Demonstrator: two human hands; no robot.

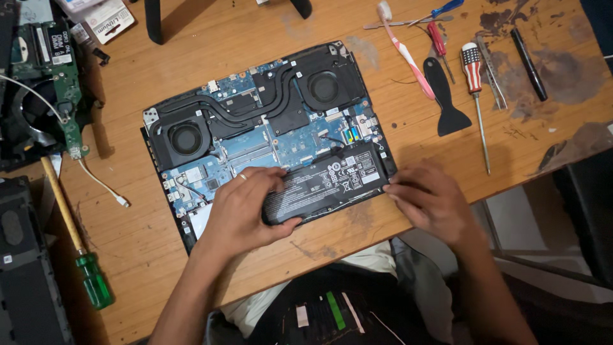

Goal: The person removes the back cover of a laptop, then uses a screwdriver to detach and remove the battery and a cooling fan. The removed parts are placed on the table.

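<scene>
Battery [329,184], long, black and flat, lies along the near edge of the opened laptop [268,121], which sits on the wooden table [159,243]. Your left hand [246,214] is clamped over its left end, fingers curled around the edge; your right hand [429,198] presses fingertips against its right end. It looks stiff yet puncture-prone, probably moderately heavy, so hold it by both ends. Screwdrivers [476,83] and a black pry tool [444,96] lie well apart, beyond your right hand.
</scene>
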